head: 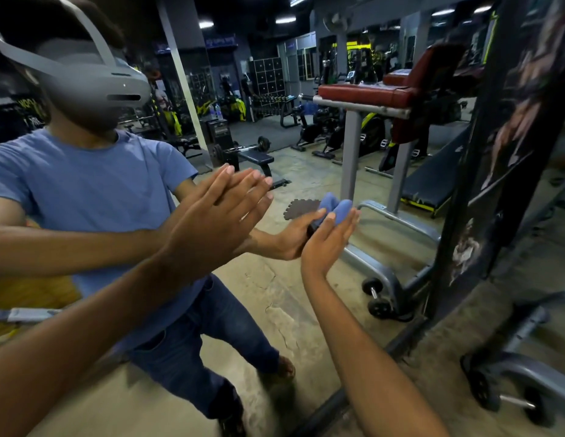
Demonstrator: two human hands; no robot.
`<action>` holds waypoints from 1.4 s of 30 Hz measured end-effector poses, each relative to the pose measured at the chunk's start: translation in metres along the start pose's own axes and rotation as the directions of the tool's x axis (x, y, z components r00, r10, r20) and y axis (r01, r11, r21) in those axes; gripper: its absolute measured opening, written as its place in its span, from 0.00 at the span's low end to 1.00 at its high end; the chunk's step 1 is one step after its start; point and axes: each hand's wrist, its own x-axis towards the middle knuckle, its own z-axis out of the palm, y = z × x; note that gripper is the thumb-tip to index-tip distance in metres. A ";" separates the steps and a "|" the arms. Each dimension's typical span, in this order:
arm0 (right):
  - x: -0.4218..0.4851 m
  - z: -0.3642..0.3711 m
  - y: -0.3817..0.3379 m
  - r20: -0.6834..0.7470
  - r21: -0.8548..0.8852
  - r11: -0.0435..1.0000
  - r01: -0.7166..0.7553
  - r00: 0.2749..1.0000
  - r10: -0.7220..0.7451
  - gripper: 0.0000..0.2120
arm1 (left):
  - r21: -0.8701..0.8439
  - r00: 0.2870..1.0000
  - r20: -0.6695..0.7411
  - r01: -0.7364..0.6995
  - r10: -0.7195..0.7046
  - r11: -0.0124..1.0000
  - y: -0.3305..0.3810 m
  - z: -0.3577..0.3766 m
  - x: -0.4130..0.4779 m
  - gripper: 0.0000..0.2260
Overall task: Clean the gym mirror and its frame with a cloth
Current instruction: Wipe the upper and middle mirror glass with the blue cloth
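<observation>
Gym mirror [274,294]: left hand [211,222] flat, released; right hand [328,241] presses one cloth [336,208].

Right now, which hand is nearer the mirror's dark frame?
Right. The right hand presses the blue cloth on the glass, closer to the frame. The left hand lies flat on the glass, farther left.
</observation>
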 end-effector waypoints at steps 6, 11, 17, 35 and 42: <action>0.038 -0.015 0.028 -0.044 0.015 0.969 -0.247 0.968 0.248 0.30 | -0.006 0.999 0.021 0.031 -0.031 0.999 -0.025 -0.008 0.026 0.38; 0.082 0.019 -0.056 -0.063 0.037 0.998 -0.045 0.997 0.048 0.32 | 0.061 0.998 -0.012 0.070 -0.069 0.996 -0.042 -0.021 0.052 0.43; 0.073 0.007 -0.038 0.152 0.052 0.869 0.493 0.856 -0.495 0.28 | 0.095 0.991 -0.038 0.130 -0.127 0.987 -0.047 -0.020 0.070 0.42; 0.151 0.039 -0.156 0.124 0.103 0.797 0.595 0.788 -0.603 0.27 | -0.029 0.949 -0.122 0.290 -0.291 0.957 -0.072 -0.044 0.146 0.23; 0.162 0.030 -0.158 0.312 0.159 0.578 0.800 0.514 -0.799 0.30 | 0.048 0.934 -0.109 0.347 -0.340 0.937 -0.082 -0.045 0.162 0.29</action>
